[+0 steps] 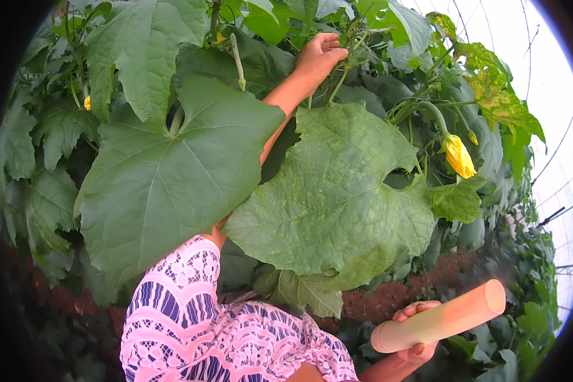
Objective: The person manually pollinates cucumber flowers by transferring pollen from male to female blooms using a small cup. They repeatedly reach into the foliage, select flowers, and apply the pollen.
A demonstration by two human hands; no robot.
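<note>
My left hand (321,55) reaches up among the stems of a broad-leaved climbing vine, probably loofah. Its bent fingers are beside thin stems and tendrils (355,45); whether they pinch one is not clear. Two large leaves, a smooth dark one (172,167) and a paler speckled one (334,196), cover part of that forearm. Low on the right, my right hand (418,351) grips a pale pinkish cylindrical tube (434,317), tilted with its far end up and to the right. A slender young fruit (237,57) hangs left of my left hand.
A yellow flower (458,155) tips a curved green young fruit (434,114) at the right. Above it are yellowed, mottled leaves (494,90). Reddish soil (387,296) shows below the foliage. Whitish sheeting with thin wires (554,157) rises along the right side.
</note>
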